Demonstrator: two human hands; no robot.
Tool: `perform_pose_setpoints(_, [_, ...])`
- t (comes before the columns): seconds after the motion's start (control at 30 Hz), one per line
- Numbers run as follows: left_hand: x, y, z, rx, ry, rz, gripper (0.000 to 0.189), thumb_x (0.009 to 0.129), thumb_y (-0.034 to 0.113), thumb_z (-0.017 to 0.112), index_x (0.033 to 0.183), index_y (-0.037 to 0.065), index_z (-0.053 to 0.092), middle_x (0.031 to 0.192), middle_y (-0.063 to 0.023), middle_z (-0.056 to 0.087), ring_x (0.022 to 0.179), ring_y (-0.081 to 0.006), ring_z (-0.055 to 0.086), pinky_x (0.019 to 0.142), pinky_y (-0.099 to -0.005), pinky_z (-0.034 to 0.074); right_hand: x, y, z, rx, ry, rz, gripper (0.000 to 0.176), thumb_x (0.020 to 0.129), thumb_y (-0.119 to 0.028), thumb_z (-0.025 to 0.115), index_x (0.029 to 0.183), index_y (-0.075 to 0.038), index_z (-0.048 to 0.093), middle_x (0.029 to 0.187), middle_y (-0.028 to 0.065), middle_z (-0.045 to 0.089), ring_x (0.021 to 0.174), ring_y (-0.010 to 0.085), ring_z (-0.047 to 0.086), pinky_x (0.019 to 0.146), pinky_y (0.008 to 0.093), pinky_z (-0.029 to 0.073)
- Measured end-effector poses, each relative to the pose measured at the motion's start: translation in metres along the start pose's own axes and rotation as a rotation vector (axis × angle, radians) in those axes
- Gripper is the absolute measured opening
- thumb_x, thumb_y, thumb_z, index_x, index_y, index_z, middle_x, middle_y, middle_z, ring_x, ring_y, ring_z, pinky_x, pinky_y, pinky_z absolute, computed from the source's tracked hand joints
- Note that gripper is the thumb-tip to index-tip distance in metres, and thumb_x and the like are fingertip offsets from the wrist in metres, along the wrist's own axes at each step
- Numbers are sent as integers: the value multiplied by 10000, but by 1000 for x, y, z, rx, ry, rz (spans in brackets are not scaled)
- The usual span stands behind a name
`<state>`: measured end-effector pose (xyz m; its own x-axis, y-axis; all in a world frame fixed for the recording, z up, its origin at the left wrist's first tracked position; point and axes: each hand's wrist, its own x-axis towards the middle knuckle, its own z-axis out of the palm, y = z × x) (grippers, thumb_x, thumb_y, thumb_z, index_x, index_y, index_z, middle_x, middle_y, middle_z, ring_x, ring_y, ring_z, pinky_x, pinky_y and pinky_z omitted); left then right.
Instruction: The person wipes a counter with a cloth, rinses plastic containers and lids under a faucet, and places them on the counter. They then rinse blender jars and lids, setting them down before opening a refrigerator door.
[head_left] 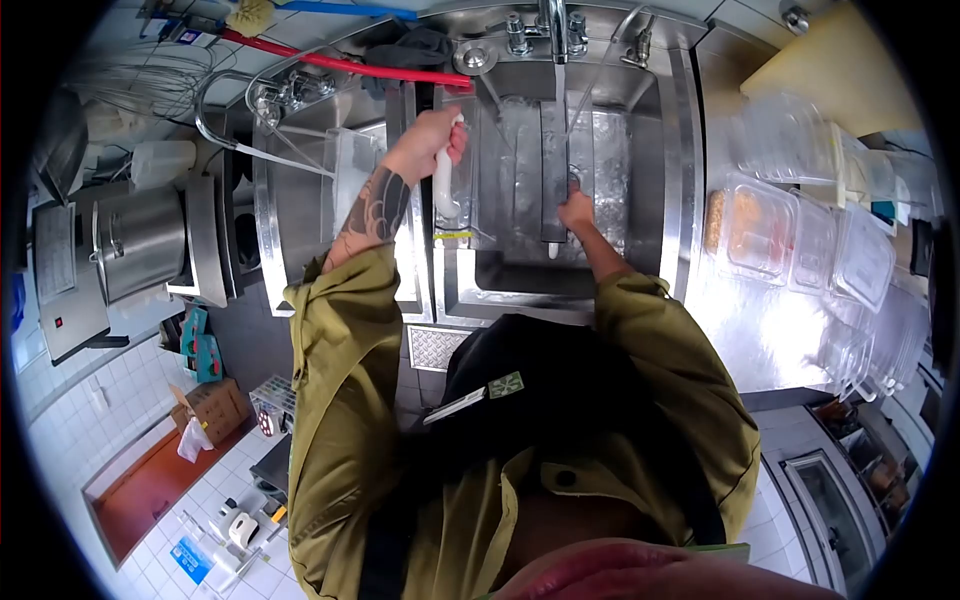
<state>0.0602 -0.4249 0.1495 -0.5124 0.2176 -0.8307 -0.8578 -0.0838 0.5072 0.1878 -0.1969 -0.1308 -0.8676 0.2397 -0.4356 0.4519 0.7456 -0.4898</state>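
My left hand [436, 140] is closed round a white cloth-like item [446, 185] that hangs down over the divider between two steel sinks. My right hand [576, 210] is inside the right sink [640, 240], its fingers wrapped round the side of a long narrow metal piece [553, 190]. Water runs from the faucet [558, 35] onto that piece, which stretches from under the spout toward me. Large shiny wet metal pieces [608, 180] lie in the sink beneath it. A yellow strip [453, 236] lies below the white item.
Clear plastic containers [755, 230] stand on the steel counter at the right. A red-handled tool [350, 66] lies across the back of the sinks. The left sink [290, 200] holds a clear container [348, 180]. A large pot [140, 240] stands far left.
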Motion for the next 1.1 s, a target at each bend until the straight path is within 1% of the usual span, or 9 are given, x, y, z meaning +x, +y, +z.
perform_pose_setpoints(0.33, [43, 71, 11, 607, 29, 192, 214, 875, 207, 373, 740, 58, 445, 567, 32, 435, 442, -35, 385, 378, -182, 321, -19, -33, -42, 5, -185, 53, 681, 639, -356, 650, 1133, 56, 428, 1047, 276, 560, 1002, 382, 543, 862, 393, 441])
perform_pose_setpoints(0.47, [37, 99, 23, 1288, -135, 587, 205, 749, 79, 428, 615, -10, 555, 563, -136, 562, 437, -188, 525, 405, -297, 421, -66, -52, -62, -5, 15, -142, 690, 668, -395, 651, 1147, 48, 429, 1040, 264, 563, 1018, 361, 542, 882, 379, 428])
perform_pose_setpoints(0.53, [52, 119, 20, 1772, -406, 764, 169, 757, 63, 428, 652, 3, 546, 587, -75, 546, 481, -132, 517, 425, -248, 419, -88, -60, -62, 121, 35, -162, 670, 690, -401, 645, 1149, 40, 434, 1046, 251, 563, 1033, 346, 538, 884, 358, 429])
perform_pose_setpoints(0.6, [55, 122, 9, 1845, -489, 965, 152, 799, 95, 424, 715, 13, 521, 615, -28, 523, 510, -87, 507, 421, -199, 399, -79, -66, -46, 514, -574, 142, 687, 712, -464, 646, 1138, 39, 452, 1122, 245, 518, 1099, 329, 492, 904, 360, 420])
perform_pose_setpoints(0.63, [39, 118, 10, 1605, -439, 1018, 163, 829, 122, 437, 717, 20, 497, 602, -17, 509, 484, -82, 495, 402, -190, 393, -87, -76, -42, 828, -721, 380, 699, 720, -488, 636, 1141, 37, 447, 1139, 244, 502, 1106, 327, 482, 913, 366, 413])
perform_pose_setpoints(0.7, [19, 144, 28, 194, -304, -424, 224, 884, 194, 447, 715, 47, 434, 561, 27, 451, 430, -46, 438, 359, -159, 365, -106, -94, -36, 1466, -983, 862, 723, 736, -534, 615, 1145, 34, 437, 1172, 241, 468, 1119, 322, 461, 933, 376, 400])
perform_pose_setpoints(0.77, [-7, 142, 29, 185, -120, -310, 304, 922, 274, 383, 693, 74, 389, 526, 61, 386, 404, -14, 380, 345, -134, 339, -114, -102, -29, 1615, -983, 723, 801, 725, -575, 601, 1158, 66, 394, 1166, 259, 458, 1127, 331, 445, 968, 402, 364])
perform_pose_setpoints(0.9, [-8, 128, -10, -42, -167, -251, 337, 929, 310, 346, 685, 79, 377, 520, 52, 389, 391, -30, 384, 335, -153, 333, -116, -105, -22, 1848, -1107, 491, 798, 756, -561, 578, 1192, 67, 348, 1140, 254, 469, 1130, 331, 440, 990, 404, 339])
perform_pose_setpoints(1.1, [-3, 103, -68, -255, -210, -303, 269, 922, 223, 357, 704, 67, 379, 530, 32, 398, 410, -63, 391, 382, -192, 354, -148, -105, -30, 1441, -814, 488, 662, 794, -550, 537, 1224, -66, 397, 1011, 161, 527, 883, 233, 548, 859, 361, 447])
